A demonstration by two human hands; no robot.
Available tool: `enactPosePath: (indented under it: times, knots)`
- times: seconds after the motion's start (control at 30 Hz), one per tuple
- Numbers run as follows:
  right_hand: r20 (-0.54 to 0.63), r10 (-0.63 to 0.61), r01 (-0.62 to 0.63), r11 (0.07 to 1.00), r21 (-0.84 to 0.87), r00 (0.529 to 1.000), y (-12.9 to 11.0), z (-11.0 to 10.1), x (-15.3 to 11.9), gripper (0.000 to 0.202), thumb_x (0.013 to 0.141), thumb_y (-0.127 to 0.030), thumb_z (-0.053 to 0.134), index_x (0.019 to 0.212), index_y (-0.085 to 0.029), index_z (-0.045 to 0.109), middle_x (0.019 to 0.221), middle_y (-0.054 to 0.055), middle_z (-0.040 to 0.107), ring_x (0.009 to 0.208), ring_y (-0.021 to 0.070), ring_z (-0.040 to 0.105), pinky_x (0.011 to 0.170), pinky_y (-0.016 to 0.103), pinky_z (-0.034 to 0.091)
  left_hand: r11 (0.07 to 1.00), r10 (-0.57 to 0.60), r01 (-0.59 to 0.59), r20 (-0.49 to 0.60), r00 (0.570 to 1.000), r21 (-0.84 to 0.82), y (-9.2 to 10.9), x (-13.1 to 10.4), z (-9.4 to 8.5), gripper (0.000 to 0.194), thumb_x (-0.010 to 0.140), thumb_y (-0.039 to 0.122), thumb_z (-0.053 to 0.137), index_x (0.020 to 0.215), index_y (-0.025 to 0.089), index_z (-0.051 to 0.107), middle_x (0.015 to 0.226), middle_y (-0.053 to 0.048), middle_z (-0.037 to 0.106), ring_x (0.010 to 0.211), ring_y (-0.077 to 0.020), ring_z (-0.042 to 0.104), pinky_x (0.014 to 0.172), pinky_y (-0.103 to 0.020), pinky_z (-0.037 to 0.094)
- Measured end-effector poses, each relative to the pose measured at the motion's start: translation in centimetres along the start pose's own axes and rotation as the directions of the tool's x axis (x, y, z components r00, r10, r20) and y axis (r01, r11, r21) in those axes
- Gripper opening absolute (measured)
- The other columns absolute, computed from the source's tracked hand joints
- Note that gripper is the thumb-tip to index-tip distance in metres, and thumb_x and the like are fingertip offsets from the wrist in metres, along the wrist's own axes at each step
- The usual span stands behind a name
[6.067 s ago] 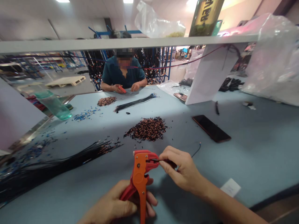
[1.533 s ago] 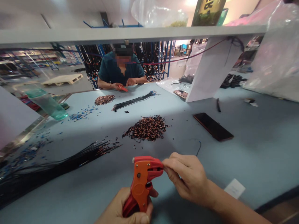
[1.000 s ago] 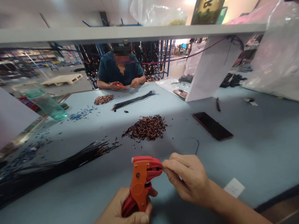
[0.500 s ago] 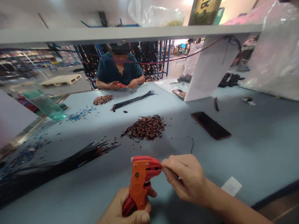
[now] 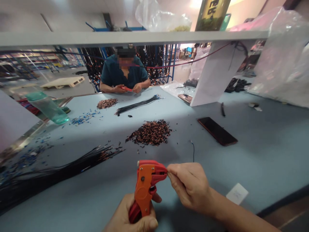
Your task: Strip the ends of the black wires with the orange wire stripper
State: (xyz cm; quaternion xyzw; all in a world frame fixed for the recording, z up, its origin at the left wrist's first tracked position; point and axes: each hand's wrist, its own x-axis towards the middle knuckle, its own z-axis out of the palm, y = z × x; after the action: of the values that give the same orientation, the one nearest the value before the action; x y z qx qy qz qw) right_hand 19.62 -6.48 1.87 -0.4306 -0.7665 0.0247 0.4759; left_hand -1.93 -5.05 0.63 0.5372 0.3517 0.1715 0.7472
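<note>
Left grip point(image 5: 154, 210) clenched round pliers point(image 5: 144, 188), right grip point(image 5: 168, 170) pinching wire point(image 5: 193, 152), phone point(image 5: 217, 131) beyond, table edge point(image 5: 282, 203) lower right

The left hand point(image 5: 132, 214), right hand point(image 5: 191, 187) and right forearm point(image 5: 235, 207) are bare.

Grey tbl point(image 5: 260, 138), white shelf point(image 5: 72, 38) above, wood pallet point(image 5: 63, 82) on flr point(image 5: 51, 76).

The wire stripper point(image 5: 143, 190) has an orange body with small screws and a red head and handle. It stands nearly upright above the bench point(image 5: 96, 196), gripped in the left hand point(image 5: 132, 216), its nose pointing right, with a narrow dark slot between the red jaws. The wire point(image 5: 193, 151) is thin and dark; beyond the right hand point(image 5: 190, 185), which pinches at the nose, it curves up to a small pale tip.
</note>
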Motion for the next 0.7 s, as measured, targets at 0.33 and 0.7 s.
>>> enactPosePath:
  times: [0.33,0.7]
  knots:
    - [0.008,0.007,-0.007,1.0,-0.021,1.0,0.2,0.3,0.0,0.017,0.09,-0.004,0.048,0.082,-0.014,0.059,0.056,-0.005,0.04,0.047,0.011,0.036,0.048,0.027,0.029,1.0,-0.005,0.002,-0.113,0.994,-0.031,-0.4,0.0,0.2,0.054,0.071,0.06,0.074,0.098,0.016,0.059,0.054,0.009,0.045,0.038,-0.003,0.032,0.041,-0.02,0.021]
    - [-0.01,0.031,-0.032,0.996,-0.084,0.999,1.5,0.1,-0.1,0.015,0.091,-0.007,0.048,0.087,-0.015,0.059,0.056,-0.006,0.046,0.045,0.0094,0.041,0.047,0.024,0.032,0.993,0.012,-0.037,-0.21,0.978,-0.112,0.1,0.4,-0.7,0.048,0.076,0.055,0.072,0.099,0.014,0.058,0.052,0.008,0.047,0.036,-0.0043,0.039,0.039,-0.018,0.032]
